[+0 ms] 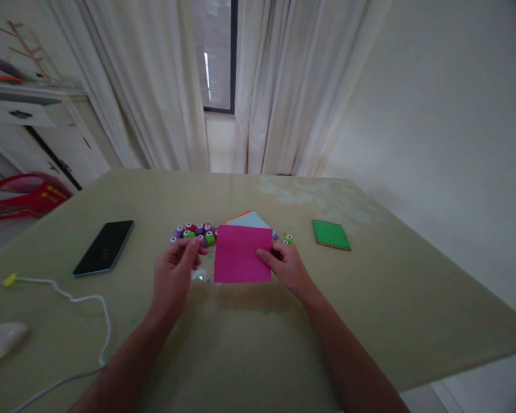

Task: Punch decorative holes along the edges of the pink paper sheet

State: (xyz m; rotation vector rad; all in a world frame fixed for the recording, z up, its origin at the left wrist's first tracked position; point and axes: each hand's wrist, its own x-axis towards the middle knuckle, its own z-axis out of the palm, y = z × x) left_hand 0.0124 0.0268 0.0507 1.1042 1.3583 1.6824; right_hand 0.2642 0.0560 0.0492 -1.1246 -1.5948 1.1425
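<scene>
Pale olive bench [370, 298], glossy, by white curtains [163, 86] and a bare wall. Pink paper sheet [243, 254] lies flat at bench centre, nearly square, edges about parallel to the near bench edge, atop a blue sheet [253, 219]. Right hand [286, 265]: thumb pinching the pink sheet's right edge. Left hand [174, 272]: fingers loosely curled, narrow, just beside the small punches [195, 233]; whether they hold anything, cannot tell. Phone [104, 246] left, green pad [331, 234] right, white cable [86, 298] near left

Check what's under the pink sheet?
Under the pink sheet, light blue paper and an orange edge poke out behind. How many sheets lie beneath is hidden.
</scene>
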